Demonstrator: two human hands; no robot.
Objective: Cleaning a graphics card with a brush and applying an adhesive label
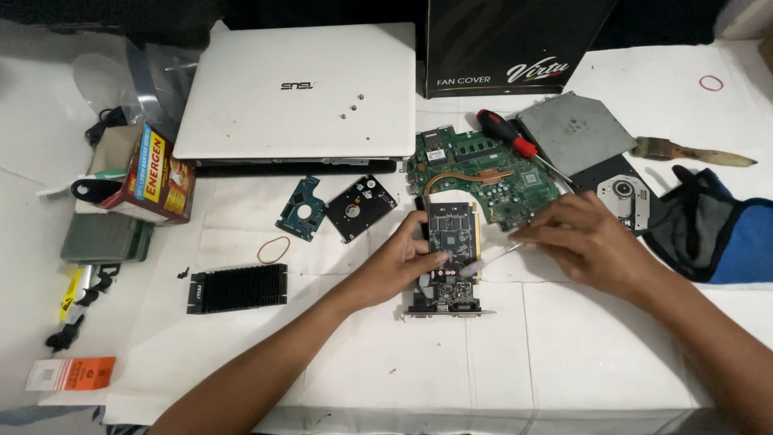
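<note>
A small black graphics card (pixel 450 242) with a bare chip lies flat on the white table cover. My left hand (pixel 403 258) rests on its left edge, fingers curled over the board and steadying it. My right hand (pixel 584 238) holds a thin pale tool (pixel 491 258), its tip touching the card's lower right part. Just beyond the card sits a green laptop motherboard (pixel 491 173) with a copper heat pipe.
A closed white laptop (pixel 298 89) lies at the back left, with a black hard drive (pixel 361 208), a blue circuit board (pixel 302 209) and a finned black heatsink (pixel 237 287) in front. A red-handled screwdriver (pixel 507 133), optical drive parts (pixel 624 197), a brush (pixel 692 151) and a dark cloth (pixel 708 225) lie right.
</note>
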